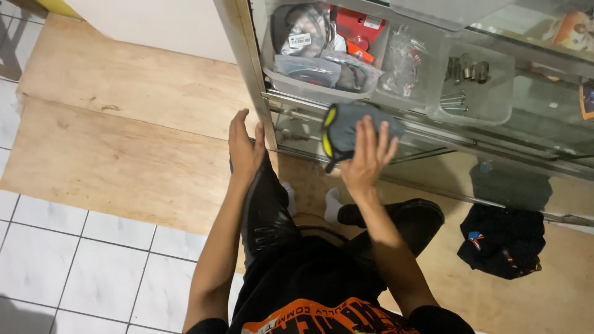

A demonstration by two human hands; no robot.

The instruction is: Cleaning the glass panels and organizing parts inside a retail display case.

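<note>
My right hand [367, 156] presses a grey cloth with a yellow-and-black edge [344, 125] flat against the glass front of a display cabinet [433, 145]. My left hand [245, 146] rests with fingers together on my raised left knee, beside the cabinet's metal corner post [247, 68]. It holds nothing. I am crouched low, with black trousers and white socks below my arms.
Inside the cabinet, clear plastic bins [322, 83] hold bagged cables, red packets and metal parts. A dark crumpled cloth [502, 240] lies on the wooden platform [124, 154] at the right. White floor tiles [74, 266] lie at the lower left.
</note>
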